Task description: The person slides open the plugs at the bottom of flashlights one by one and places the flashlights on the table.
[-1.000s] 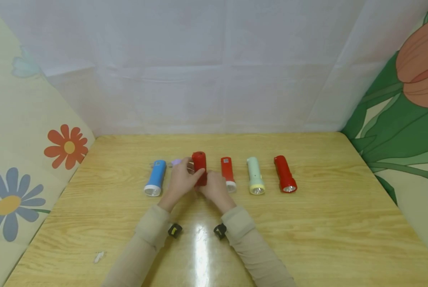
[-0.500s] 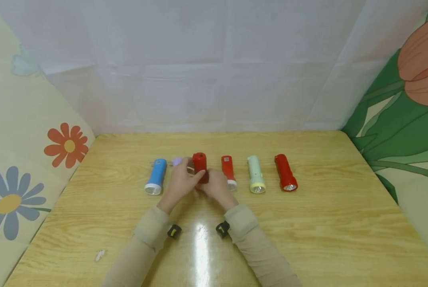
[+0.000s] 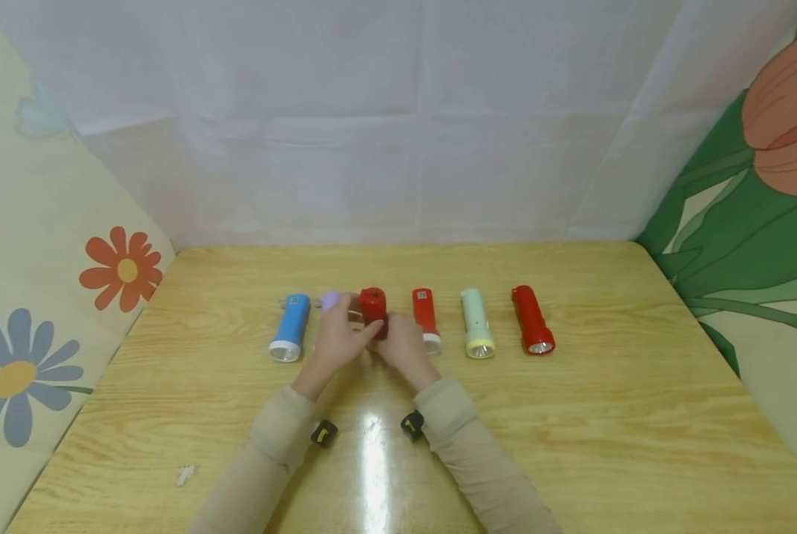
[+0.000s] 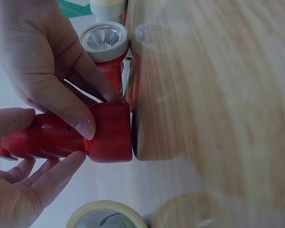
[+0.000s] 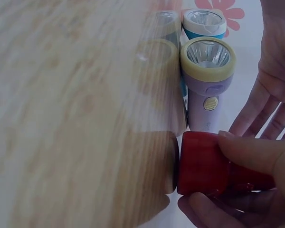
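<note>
A red flashlight [image 3: 374, 305] stands upright between my hands, lens end down. In the left wrist view its wide head [image 4: 111, 133] meets the tabletop or sits just above it. My left hand [image 3: 335, 332] holds the slimmer body, thumb on one side and fingers on the other. Lower down, my right hand [image 3: 401, 343] grips the head; in the right wrist view the thumb lies on the head's side [image 5: 204, 164]. The lens faces the table and is hidden. Just left of it, a purple flashlight [image 5: 206, 76] with a cream rim is partly covered by my left hand in the head view.
A blue flashlight [image 3: 293, 326] lies at the row's left end. To the right lie a red one with a white rim [image 3: 424, 311], a mint-green one [image 3: 475, 319] and an all-red one [image 3: 530, 319]. A small white scrap [image 3: 185, 475] is on the table [image 3: 605, 430].
The held flashlight has tipped more upright, so its body looks shorter from above. Both hands keep their grip, the right shifting slightly. The other flashlights stay put.
</note>
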### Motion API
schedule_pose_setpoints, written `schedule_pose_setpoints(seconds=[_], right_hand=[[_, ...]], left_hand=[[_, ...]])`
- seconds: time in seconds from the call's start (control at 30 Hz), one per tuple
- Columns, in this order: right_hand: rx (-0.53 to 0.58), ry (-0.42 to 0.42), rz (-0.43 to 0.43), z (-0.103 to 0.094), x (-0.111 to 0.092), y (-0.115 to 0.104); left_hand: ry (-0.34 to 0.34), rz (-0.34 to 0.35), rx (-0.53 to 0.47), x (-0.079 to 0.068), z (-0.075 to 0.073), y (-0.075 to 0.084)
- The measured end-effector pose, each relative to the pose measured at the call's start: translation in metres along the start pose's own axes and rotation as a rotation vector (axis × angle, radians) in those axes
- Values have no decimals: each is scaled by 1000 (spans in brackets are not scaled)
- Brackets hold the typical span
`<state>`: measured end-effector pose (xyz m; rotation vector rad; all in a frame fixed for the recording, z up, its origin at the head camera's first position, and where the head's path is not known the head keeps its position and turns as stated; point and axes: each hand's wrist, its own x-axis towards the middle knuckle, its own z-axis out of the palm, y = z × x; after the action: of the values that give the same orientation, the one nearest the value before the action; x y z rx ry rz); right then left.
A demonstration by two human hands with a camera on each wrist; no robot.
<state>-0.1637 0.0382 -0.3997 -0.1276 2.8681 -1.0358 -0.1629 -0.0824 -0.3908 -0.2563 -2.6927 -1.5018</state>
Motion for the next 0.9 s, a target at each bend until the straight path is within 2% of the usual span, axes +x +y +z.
schedule_pose_setpoints(seconds=[0.33, 0.6, 0.9], right_hand=[[-15, 33, -36, 2, -1, 1], [-24, 57, -37, 4, -1, 1], [3, 32, -9, 3, 0, 1]], left_hand=[[8, 49, -25, -4, 1, -2], [1, 36, -29, -6, -1, -3], [-17, 37, 0, -4, -4, -4]])
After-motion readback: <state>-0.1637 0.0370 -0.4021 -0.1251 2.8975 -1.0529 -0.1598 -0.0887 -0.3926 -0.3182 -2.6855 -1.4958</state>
